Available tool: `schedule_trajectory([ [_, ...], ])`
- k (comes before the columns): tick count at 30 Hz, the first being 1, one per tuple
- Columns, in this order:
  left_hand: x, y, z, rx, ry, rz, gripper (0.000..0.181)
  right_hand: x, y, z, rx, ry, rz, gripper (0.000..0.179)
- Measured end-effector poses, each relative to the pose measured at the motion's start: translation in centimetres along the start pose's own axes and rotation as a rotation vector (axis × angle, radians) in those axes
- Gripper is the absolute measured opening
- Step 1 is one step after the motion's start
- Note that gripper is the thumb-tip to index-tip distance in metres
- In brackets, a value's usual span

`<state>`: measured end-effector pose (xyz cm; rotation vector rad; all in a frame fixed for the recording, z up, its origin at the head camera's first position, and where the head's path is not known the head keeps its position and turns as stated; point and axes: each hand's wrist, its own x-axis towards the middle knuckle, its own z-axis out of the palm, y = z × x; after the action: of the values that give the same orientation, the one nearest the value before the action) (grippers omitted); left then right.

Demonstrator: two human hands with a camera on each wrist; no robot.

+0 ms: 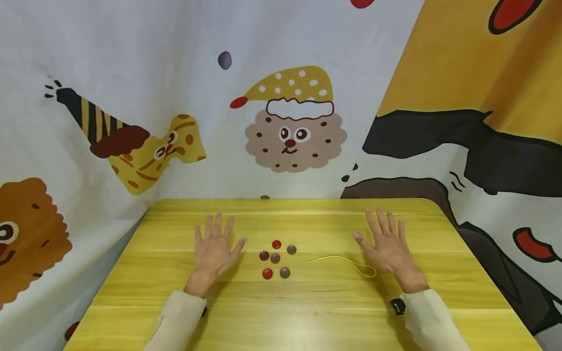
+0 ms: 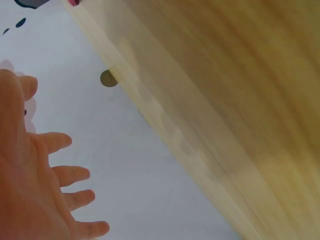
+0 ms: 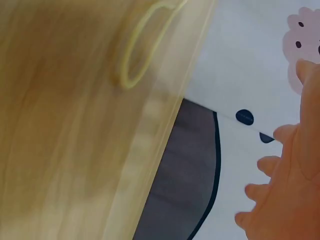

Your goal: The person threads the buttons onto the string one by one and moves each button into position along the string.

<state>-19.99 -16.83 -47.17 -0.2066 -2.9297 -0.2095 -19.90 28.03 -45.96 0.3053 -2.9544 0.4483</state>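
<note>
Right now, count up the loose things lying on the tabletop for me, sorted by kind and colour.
Red button-like discs: 2
Dark red button-like disc: 1
Grey-brown button-like discs: 3
Yellow cord: 1
Total: 7

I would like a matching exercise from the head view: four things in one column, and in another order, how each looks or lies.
Things:
1. Cord
2. Discs
3. Table
4. Cloth

Descriptions:
A. Wood-grained, with small things lying on it
B. Thin, yellow, looped at its right end
C. Cartoon-printed, in the background
D. Six, reddish or grey-brown, grouped together

Pairs: 1-B; 2-D; 3-A; 4-C
</note>
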Motion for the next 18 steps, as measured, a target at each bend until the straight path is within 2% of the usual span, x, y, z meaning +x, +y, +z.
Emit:
schedule_trajectory([
  [7, 0.4, 0.8, 0.0, -0.077, -0.018, 0.009, 0.075, 0.4, -1.6, 0.7, 0.148, -0.066, -0.062, 0.078],
  [18, 1.2, 2.3, 0.3, -0.260, -0.131, 0.030, 0.071, 0.8, -3.9, 2.0, 0.330, -0.134, -0.120, 0.070],
])
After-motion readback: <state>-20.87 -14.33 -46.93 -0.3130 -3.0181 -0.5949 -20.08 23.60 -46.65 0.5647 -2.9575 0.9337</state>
